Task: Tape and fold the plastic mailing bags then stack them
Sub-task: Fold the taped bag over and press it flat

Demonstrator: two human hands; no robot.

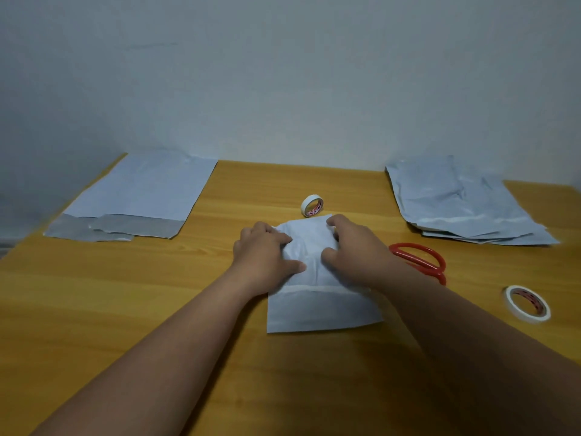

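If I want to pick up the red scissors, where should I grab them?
Probably best by the red loop handles of the red-handled scissors, coming from the right side of the wooden table. The loops lie flat and in plain view there, while the right hand and its arm cover the other end, so the blades cannot be seen. Slip fingers into the loops.

Surface point(125, 294): yellow-orange wood grain, streaked lengthwise. Bag under my hands point(320, 306): pale blue-grey, with a whiter band across it. Left stack of bags point(141, 190): same pale blue-grey, darker grey flaps at the near edge. Right stack point(462, 199): pale grey-blue, thin white stripe. Scissors point(421, 259): red handles. Both tape rolls point(312, 206) point(528, 305): cream-white, red print inside the core. Wall point(283, 73): plain grey-blue.
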